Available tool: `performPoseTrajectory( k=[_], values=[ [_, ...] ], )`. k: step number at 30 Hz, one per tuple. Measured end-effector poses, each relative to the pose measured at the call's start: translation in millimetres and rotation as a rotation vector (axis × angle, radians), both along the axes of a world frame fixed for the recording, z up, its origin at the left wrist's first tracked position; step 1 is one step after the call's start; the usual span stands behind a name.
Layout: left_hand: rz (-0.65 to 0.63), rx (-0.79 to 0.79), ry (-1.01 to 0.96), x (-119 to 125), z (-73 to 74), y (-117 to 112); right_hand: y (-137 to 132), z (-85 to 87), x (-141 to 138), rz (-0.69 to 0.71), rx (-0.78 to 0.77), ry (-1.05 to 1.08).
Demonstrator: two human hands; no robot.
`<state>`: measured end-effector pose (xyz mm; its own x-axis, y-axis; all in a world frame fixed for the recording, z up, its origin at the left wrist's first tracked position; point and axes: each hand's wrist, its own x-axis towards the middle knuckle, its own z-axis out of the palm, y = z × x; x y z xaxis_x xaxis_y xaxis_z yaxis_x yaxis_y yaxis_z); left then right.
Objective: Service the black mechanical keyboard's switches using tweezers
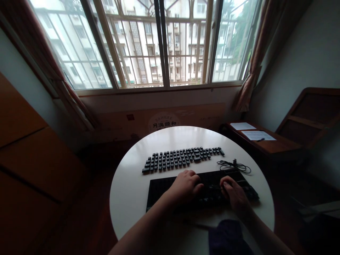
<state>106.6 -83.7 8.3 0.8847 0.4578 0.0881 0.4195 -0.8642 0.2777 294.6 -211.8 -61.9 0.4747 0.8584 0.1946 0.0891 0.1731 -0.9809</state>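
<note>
A black keyboard (162,189) lies on a round white table, many of its keycaps off. My left hand (186,186) rests over the middle of the keyboard with its fingers curled and the thumb pointing right. Its fingertips are hidden, so whatever they grip does not show. Over the right part of the keyboard, my right hand (233,193) is closed in a pinch. A thin dark shape runs between the two hands, too dim to name. Behind the keyboard, loose black keycaps (170,159) stand in slanted rows laid out like a keyboard.
A coiled black cable (236,165) lies behind the keyboard's right end. Near the front of the round table (124,198) is a dark purple cloth-like thing (225,237). Papers (259,135) and a pen lie on a wooden chair seat (284,144) at right. A barred window stands ahead.
</note>
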Motion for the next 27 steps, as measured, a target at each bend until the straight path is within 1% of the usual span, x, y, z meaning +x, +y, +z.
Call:
performPoseTrajectory(
  k=[2,5,9,14,20,23,27],
  values=[
    [-0.005,0.014,-0.020,0,2.8,-6,-3,-3.4,-2,0.066,0.042,-0.138],
    [-0.036,0.034,-0.060,0,6.8,-13,-6,-8.0,-3,0.122,0.097,-0.290],
    [-0.069,0.039,-0.056,-1,10.6,-18,-7,-8.9,-6,0.146,0.123,-0.334],
    [-0.107,0.060,-0.046,0,11.3,-18,-9,0.0,-17,0.058,0.123,-0.253],
    [-0.062,0.071,-0.003,4,9.9,-18,-11,11.7,-22,-0.046,0.088,-0.284],
    [-0.055,0.089,-0.018,5,7.8,-19,-11,11.8,-19,-0.103,0.085,-0.280],
    [-0.039,0.094,-0.025,5,4.3,-19,-11,7.4,-13,-0.168,0.079,-0.266]
  ],
)
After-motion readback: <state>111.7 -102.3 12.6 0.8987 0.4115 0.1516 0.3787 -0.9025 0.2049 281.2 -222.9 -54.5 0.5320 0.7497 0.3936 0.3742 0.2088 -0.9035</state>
